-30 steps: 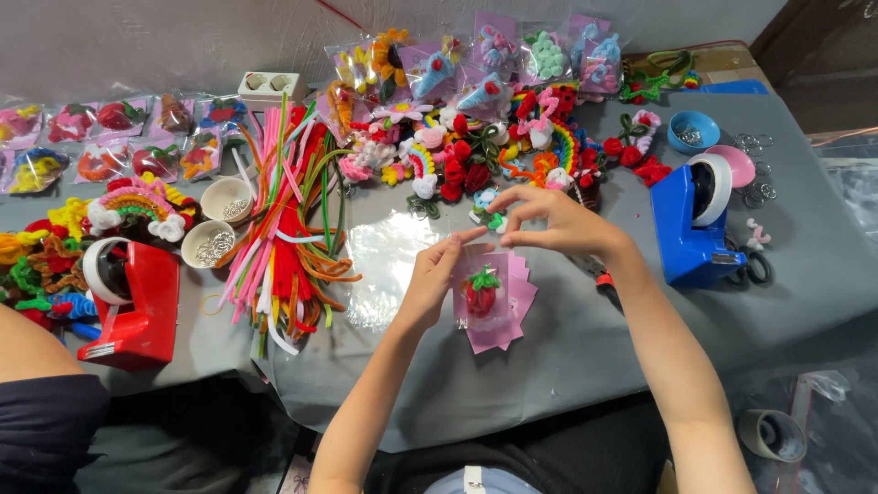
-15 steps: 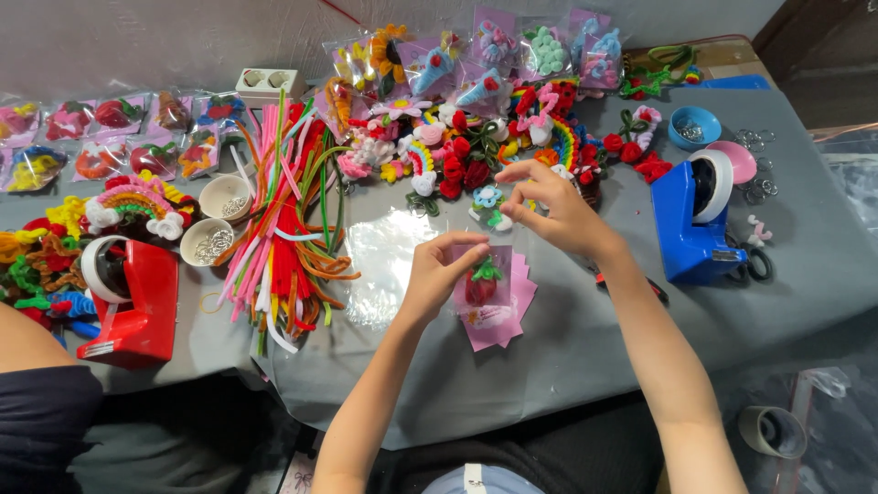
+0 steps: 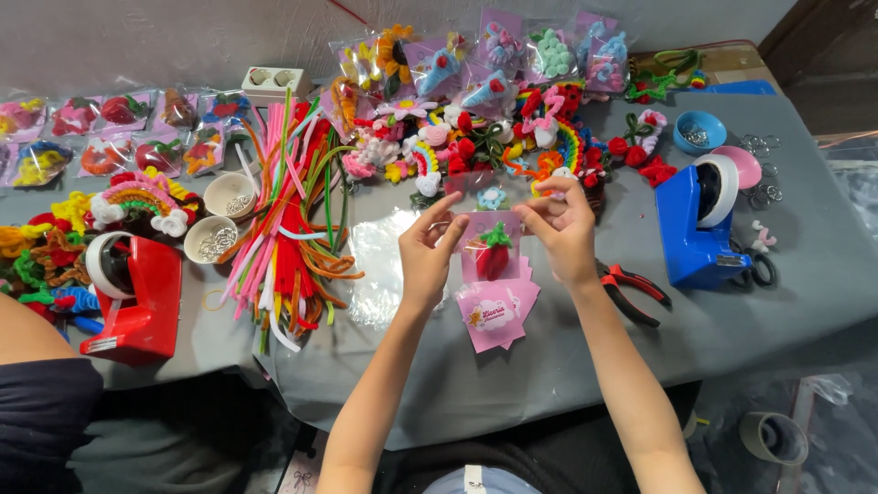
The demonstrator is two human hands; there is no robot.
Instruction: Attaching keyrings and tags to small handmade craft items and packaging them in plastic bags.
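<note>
We pinch the clear bag [image 3: 491, 240] with its strawberry charm between left hand [image 3: 428, 252] and right hand [image 3: 562, 230], lifted just above the pink cards [image 3: 498, 311], keeping its mouth stretched flat.

A glossy clear plastic bag [image 3: 491, 240] wraps the fuzzy red strawberry [image 3: 492, 257]; below it lie matt pink paper cards [image 3: 498, 313]. Left of centre, fuzzy pipe cleaners [image 3: 288, 220] rest on the matt grey cloth [image 3: 549, 384]. At right, a smooth glossy blue plastic tape dispenser [image 3: 697, 229]
</note>
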